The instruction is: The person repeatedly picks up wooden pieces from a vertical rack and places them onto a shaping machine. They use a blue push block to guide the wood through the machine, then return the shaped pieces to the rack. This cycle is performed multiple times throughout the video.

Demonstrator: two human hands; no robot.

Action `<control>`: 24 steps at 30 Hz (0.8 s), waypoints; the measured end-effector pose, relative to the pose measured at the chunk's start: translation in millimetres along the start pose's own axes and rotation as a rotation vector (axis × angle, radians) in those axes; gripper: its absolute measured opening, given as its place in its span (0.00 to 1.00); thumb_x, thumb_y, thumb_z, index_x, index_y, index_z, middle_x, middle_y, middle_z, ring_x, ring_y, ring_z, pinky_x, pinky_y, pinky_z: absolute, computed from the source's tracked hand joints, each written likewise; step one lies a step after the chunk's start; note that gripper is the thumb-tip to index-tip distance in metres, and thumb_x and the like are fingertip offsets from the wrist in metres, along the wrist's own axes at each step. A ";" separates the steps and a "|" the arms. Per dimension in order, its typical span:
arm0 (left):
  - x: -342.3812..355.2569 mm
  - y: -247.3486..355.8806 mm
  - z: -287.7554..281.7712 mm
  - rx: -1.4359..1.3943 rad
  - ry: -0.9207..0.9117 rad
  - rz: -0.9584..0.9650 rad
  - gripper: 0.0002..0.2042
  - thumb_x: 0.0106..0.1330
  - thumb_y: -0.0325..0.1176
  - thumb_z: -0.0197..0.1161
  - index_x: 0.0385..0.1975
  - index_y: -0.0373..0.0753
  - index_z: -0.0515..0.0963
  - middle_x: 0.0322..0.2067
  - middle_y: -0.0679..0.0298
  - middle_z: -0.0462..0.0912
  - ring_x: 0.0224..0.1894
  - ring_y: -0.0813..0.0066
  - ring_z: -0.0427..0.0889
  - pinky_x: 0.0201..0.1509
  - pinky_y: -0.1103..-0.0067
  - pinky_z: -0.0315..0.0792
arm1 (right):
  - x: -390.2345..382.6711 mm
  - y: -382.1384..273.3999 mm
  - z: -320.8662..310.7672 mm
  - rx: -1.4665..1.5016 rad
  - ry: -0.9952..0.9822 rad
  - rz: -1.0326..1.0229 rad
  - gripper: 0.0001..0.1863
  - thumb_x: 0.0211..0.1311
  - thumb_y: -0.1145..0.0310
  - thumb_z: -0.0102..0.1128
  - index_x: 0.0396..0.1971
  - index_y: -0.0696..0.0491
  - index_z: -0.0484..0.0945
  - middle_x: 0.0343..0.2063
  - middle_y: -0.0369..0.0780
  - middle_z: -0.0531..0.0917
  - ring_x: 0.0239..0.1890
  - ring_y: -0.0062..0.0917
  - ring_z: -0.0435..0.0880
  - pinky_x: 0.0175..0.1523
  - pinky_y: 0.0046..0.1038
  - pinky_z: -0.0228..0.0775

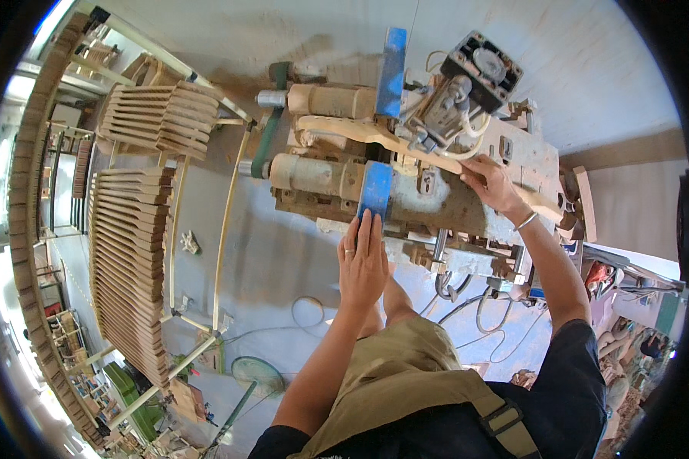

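A long, curved wooden piece lies lengthwise across the machine bed, passing below a clamp-like unit. My right hand is closed on it toward its right end, thumb and fingers along its edges. My left hand has its fingers stretched out, with the fingertips resting on the front blue plate. Beside this plate sits the front tan roller. A second tan roller lies behind it, next to the rear blue plate. The wooden piece's left end reaches between the two rollers.
At the left, a rack holds a long row of shaped wooden pieces, with another stack behind. A black fan-like box stands over the machine. Cables and hoses hang below it. A round green disc stands on the floor.
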State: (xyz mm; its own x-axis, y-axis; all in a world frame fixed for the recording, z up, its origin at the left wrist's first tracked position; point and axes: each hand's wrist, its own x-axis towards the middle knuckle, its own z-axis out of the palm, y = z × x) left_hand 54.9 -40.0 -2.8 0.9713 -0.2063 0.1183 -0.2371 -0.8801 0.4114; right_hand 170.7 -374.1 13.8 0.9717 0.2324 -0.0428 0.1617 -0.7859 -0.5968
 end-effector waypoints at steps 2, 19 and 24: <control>-2.6 -1.5 0.8 0.010 0.023 0.005 0.27 0.72 0.34 0.62 0.71 0.39 0.70 0.74 0.59 0.66 0.76 0.58 0.62 0.73 0.59 0.60 | -1.6 -2.2 8.8 -0.080 0.069 -0.032 0.23 0.68 0.69 0.69 0.63 0.44 0.83 0.43 0.44 0.83 0.39 0.39 0.83 0.48 0.38 0.78; -4.1 -5.8 7.9 -0.017 0.158 0.090 0.34 0.64 0.28 0.68 0.73 0.38 0.66 0.74 0.59 0.65 0.74 0.54 0.64 0.75 0.58 0.59 | -4.9 6.8 41.6 -0.473 0.281 -0.191 0.32 0.67 0.70 0.65 0.70 0.33 0.76 0.55 0.44 0.79 0.54 0.41 0.79 0.61 0.41 0.75; -3.9 -2.7 5.2 -0.022 0.125 0.075 0.34 0.64 0.29 0.68 0.73 0.38 0.67 0.74 0.60 0.65 0.74 0.54 0.64 0.75 0.58 0.59 | -3.6 9.8 45.1 -0.441 0.295 -0.148 0.28 0.71 0.73 0.58 0.69 0.36 0.77 0.58 0.44 0.78 0.57 0.43 0.77 0.66 0.43 0.71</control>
State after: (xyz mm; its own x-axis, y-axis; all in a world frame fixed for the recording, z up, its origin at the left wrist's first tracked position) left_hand 51.8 -39.0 -9.0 0.9413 -0.2146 0.2607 -0.3102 -0.8546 0.4165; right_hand 161.0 -356.8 -28.1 0.9301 0.2379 0.2799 0.2952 -0.9375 -0.1844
